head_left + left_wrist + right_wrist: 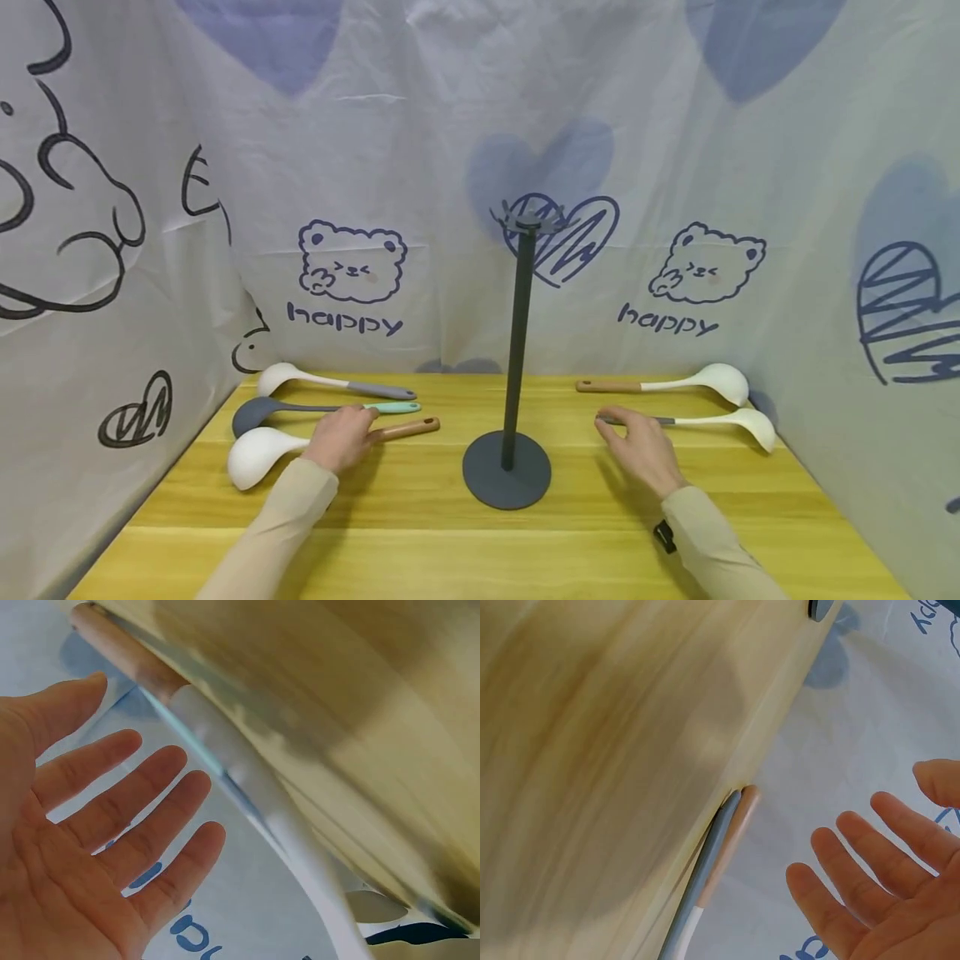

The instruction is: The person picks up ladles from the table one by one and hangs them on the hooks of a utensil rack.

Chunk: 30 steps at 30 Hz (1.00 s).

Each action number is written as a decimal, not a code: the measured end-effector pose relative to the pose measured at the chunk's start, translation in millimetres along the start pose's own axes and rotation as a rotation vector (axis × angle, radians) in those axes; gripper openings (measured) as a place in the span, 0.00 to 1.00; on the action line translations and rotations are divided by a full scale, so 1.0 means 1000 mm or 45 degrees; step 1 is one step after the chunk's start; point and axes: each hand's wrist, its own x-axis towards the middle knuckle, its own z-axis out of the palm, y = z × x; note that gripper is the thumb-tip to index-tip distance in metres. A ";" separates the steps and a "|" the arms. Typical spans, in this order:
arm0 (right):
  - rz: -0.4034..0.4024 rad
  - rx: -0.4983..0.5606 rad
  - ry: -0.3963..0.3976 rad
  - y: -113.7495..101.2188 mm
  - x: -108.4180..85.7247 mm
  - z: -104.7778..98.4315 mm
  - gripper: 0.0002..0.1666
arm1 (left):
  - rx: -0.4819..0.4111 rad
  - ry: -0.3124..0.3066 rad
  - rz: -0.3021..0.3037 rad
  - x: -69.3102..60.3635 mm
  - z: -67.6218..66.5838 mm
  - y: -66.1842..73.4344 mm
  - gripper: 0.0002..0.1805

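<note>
My left hand [342, 439] hovers over the nearest left-side ladle, a white one with a brown handle [258, 457]. In the left wrist view its fingers [161, 847] are spread apart from the handle. Behind that ladle lie a dark grey ladle with a mint handle [251, 414] and a white ladle with a grey handle [382, 391]. My right hand [643, 450] is above the grey handle of a cream ladle [753, 427], holding nothing, its fingers [855, 855] extended. A white ladle with a brown handle [726, 383] lies just behind.
Between the hands stands a tall dark rack [517, 350] with a round base [487, 483] and a ring of hooks [528, 221] on top. The wooden table [480, 558] meets a printed white cloth [465, 292] at the back and sides.
</note>
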 end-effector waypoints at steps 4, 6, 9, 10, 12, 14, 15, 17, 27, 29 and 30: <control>0.019 -0.023 -0.064 -0.001 0.002 -0.001 0.24 | 0.033 0.004 0.030 0.001 0.004 -0.004 0.09; 0.033 -0.026 -0.092 -0.001 0.002 -0.002 0.25 | 0.044 -0.001 0.044 0.002 0.006 -0.004 0.09; 0.042 -0.042 -0.125 -0.001 0.002 -0.001 0.27 | 0.053 -0.015 0.059 0.002 0.007 -0.004 0.09; 0.041 -0.045 -0.130 -0.001 0.003 -0.001 0.27 | 0.051 -0.018 0.060 0.003 0.008 -0.004 0.08; 0.044 -0.050 -0.136 -0.001 0.003 -0.001 0.28 | 0.052 -0.028 0.058 0.003 0.009 -0.004 0.08; 0.038 -0.052 -0.140 0.000 0.003 -0.001 0.28 | 0.042 -0.049 0.044 0.003 0.008 -0.003 0.08; 0.035 -0.051 -0.142 -0.001 0.004 -0.001 0.29 | 0.035 -0.061 0.037 0.003 0.008 -0.002 0.08; 0.032 -0.052 -0.148 -0.001 0.004 -0.001 0.29 | 0.014 -0.092 0.024 0.004 0.006 -0.001 0.08; -0.003 -0.075 -0.154 -0.006 0.006 -0.003 0.31 | -0.068 -0.146 0.020 0.007 0.007 0.003 0.03; -0.002 -0.070 -0.158 -0.007 0.006 -0.002 0.31 | -0.067 -0.149 0.020 0.005 0.007 0.003 0.03; -0.002 -0.066 -0.162 -0.008 0.006 -0.002 0.31 | -0.063 -0.148 0.023 0.005 0.008 0.003 0.04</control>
